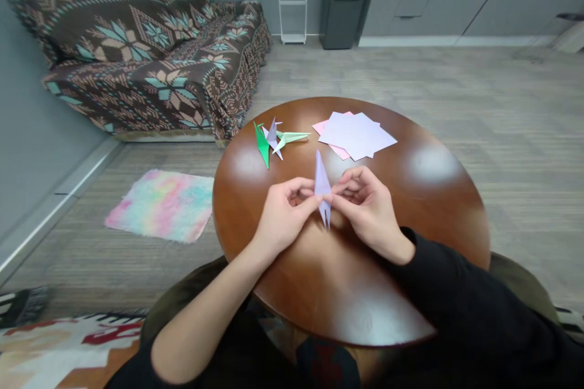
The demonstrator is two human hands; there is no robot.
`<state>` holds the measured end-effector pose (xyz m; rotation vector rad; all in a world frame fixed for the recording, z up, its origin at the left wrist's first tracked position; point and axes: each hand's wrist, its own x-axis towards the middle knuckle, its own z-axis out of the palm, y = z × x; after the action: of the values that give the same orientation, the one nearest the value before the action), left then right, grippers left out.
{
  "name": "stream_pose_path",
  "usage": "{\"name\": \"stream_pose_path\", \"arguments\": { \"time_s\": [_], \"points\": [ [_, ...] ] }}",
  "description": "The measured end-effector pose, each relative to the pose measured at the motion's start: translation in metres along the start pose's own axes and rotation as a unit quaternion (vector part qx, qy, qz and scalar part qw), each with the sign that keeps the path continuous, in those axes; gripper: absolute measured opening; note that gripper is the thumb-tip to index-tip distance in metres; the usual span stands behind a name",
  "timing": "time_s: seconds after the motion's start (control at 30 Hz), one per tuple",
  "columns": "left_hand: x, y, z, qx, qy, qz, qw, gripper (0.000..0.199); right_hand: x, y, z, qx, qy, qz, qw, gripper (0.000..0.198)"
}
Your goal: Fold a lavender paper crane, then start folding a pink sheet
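Observation:
Between my two hands a folded lavender origami paper (322, 185) is held above the table, its long point facing away from me and two narrow prongs facing me. My left hand (288, 209) pinches its left edge between thumb and fingers. On the other edge, my right hand (367, 209) pinches it with thumb and fingertips. Beyond my left hand lie folded paper cranes: a green one (261, 144), a purple one (272, 135) and a pale green one (292, 138). Some fingers are hidden behind the paper.
Lavender paper sheets (358, 135) overlap pink sheets (338, 151) at the back of the round brown table (438, 194). A patterned sofa (150, 67) stands back left, with a pastel rug (162, 205) on the floor before it. Grey cabinets (438, 3) line the far wall.

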<state>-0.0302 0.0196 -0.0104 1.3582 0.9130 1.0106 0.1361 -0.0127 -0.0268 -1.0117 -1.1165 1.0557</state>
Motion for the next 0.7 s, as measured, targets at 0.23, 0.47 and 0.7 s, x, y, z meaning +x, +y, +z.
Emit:
{"name": "stream_pose_path", "arguments": {
  "time_s": [0.23, 0.47, 0.7],
  "points": [
    [0.0, 0.001, -0.002, 0.039, -0.025, -0.008, 0.999, 0.025, -0.003, -0.006, 0.0, -0.047, -0.029, -0.004, 0.998, 0.041],
    [0.001, 0.0, -0.001, -0.009, 0.037, 0.03, 0.999, 0.027, -0.002, -0.01, -0.001, -0.082, -0.118, 0.066, 0.988, 0.03],
    [-0.001, 0.0, 0.002, -0.04, 0.094, 0.081, 0.991, 0.038, -0.005, -0.011, 0.0, -0.07, -0.126, 0.059, 0.988, 0.024]
  ]
}}
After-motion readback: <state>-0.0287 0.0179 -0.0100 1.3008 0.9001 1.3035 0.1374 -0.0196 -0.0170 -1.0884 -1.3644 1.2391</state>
